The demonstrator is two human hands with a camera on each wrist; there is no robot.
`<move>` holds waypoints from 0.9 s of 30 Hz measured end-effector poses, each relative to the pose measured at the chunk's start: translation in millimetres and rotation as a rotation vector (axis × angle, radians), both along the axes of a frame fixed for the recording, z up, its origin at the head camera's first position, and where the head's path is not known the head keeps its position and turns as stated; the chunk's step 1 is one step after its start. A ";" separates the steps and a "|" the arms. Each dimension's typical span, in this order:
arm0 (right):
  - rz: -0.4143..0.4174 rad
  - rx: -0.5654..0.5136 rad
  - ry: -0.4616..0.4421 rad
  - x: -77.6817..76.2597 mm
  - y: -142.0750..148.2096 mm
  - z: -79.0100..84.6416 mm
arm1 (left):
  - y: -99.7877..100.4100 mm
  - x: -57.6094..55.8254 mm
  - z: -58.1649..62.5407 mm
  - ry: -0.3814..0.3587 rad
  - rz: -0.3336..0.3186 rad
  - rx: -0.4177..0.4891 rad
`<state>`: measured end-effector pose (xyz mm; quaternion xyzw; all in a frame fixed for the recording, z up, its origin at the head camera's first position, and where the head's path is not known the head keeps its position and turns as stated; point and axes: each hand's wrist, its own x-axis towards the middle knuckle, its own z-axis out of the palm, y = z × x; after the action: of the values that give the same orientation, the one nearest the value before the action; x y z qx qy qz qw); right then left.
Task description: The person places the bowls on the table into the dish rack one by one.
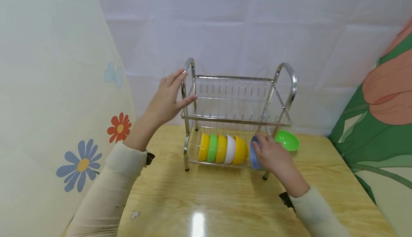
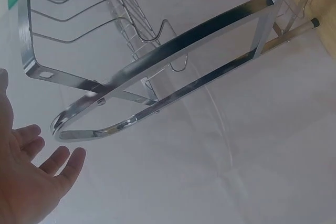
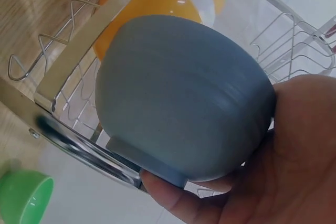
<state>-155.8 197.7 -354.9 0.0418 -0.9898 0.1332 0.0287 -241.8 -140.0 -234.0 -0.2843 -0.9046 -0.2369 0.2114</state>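
Note:
A two-tier metal dish rack [image 1: 238, 121] stands against the back wall. On its lower tier several bowls are lined up on edge: yellow [image 1: 203, 147], green [image 1: 212, 148], another yellow, white [image 1: 230, 149], and a yellow one at the right. My right hand [image 1: 273, 154] grips a blue-grey bowl [image 3: 178, 93] tilted on its side, at the right end of that row. In the right wrist view the thumb and fingers hold its foot and side. Beside the rack's left upright my left hand [image 1: 165, 99] is raised, fingers spread, with a gap to the metal in the left wrist view.
A bright green bowl [image 1: 287, 141] sits on the wooden table [image 1: 180, 197] behind and right of the rack. The upper tier [image 1: 231, 102] has wire slots between two curved side handles. White cloth [image 1: 225, 25] hangs behind, and flower-printed panels flank both sides.

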 end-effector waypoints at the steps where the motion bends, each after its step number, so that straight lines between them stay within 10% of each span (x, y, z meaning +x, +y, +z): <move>1: 0.000 0.004 -0.004 -1.9 -0.8 -1.1 | -0.1 -2.9 1.6 -0.007 0.001 -0.003; 15: -0.002 0.135 -0.006 -23.3 -12.4 -15.5 | 2.9 -41.8 21.2 -0.089 -0.014 -0.075; 27: -0.078 0.098 -0.067 -32.9 -16.1 -22.5 | 11.1 -53.6 25.0 -0.130 -0.013 -0.089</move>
<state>-188.7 181.6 -377.5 0.0000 -0.9964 0.0848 -0.0012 -295.4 -129.0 -209.1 -0.2835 -0.9242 -0.2157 0.1378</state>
